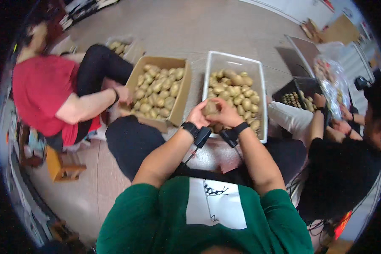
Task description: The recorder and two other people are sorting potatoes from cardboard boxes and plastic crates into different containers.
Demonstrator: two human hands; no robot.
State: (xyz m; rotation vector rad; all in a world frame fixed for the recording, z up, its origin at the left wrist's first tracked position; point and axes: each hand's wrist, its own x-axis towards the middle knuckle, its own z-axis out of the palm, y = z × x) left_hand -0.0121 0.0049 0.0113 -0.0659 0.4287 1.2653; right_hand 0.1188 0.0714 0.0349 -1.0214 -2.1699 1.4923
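Note:
Between my two hands is a brown kiwifruit (210, 109), held above the near left part of a white-rimmed box (263, 95). The fingers of my left hand (197, 115) cup it from the left. From the right, my right hand (228, 114) has its thumb and fingers against the same fruit. Many more kiwifruit (236, 92) are heaped inside the white-rimmed box, some of them hidden beneath my hands. Both wrists wear black straps with small black boxes on the underside.
To the left stands a cardboard box (182, 95) full of kiwifruit, with a person in a red shirt (44, 92) reaching to its side. At right, people's hands work near a black crate (300, 85) and clear plastic bags (331, 76). A wooden stool (62, 165) sits lower left.

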